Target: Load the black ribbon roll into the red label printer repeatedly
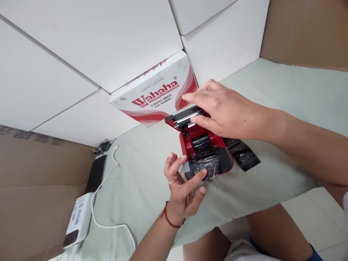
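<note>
A small red and black printer-like device (230, 161) lies on the cloth with its lid (174, 124) raised. Inside is a roll of shiny black film (201, 142), its loose end lying over the front edge. My left hand (185, 190) is at the front, fingers spread, with the index fingertip pressing on the film end. At the lid is my right hand (225, 108), its thumb on the inner side and its fingers over the top edge. A loose piece of black film (246, 156) lies to the device's right, partly behind my right forearm.
A white and red Wahaha water carton (160, 98) stands behind the device, against white boxes (95, 43). At left are a white cable (106, 181), a black flat object (96, 172), keys (103, 146) and a white device (80, 217). Cardboard (40, 203) borders the left side.
</note>
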{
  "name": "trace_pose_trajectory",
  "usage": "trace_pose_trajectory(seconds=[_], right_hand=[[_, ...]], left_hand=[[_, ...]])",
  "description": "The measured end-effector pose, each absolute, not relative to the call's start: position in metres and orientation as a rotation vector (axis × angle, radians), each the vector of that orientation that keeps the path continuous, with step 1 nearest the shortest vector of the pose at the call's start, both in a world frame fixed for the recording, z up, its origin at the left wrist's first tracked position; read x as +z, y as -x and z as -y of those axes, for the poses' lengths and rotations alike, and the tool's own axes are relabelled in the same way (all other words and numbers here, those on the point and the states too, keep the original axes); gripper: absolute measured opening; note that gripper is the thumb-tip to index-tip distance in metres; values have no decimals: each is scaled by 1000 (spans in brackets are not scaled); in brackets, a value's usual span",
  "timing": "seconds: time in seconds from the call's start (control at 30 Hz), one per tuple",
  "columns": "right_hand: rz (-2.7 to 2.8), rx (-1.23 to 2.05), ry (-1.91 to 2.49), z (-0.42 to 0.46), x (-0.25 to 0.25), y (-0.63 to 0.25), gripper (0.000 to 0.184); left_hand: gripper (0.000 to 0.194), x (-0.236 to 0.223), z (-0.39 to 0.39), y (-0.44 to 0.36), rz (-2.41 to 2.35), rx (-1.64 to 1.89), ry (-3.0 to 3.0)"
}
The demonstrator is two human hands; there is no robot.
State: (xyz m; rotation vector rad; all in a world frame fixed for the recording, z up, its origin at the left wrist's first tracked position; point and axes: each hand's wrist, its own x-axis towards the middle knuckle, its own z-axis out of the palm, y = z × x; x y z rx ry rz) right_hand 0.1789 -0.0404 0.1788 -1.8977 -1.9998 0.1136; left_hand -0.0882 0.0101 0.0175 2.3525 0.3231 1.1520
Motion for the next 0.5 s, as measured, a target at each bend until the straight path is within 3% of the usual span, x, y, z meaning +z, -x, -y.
trace_pose_trajectory(seconds=[0.1, 0.33, 0.5], right_hand=[[2117, 166, 1863, 40, 174, -183, 43], [2440, 320, 1907, 64, 177, -182, 15], [2561, 459, 1930, 72, 178, -172, 11]], left_hand=[[29, 20, -10, 88, -322, 1163, -2384], [52, 28, -11, 84, -185, 1208, -2522], [60, 19, -14, 81, -262, 1213, -2172]])
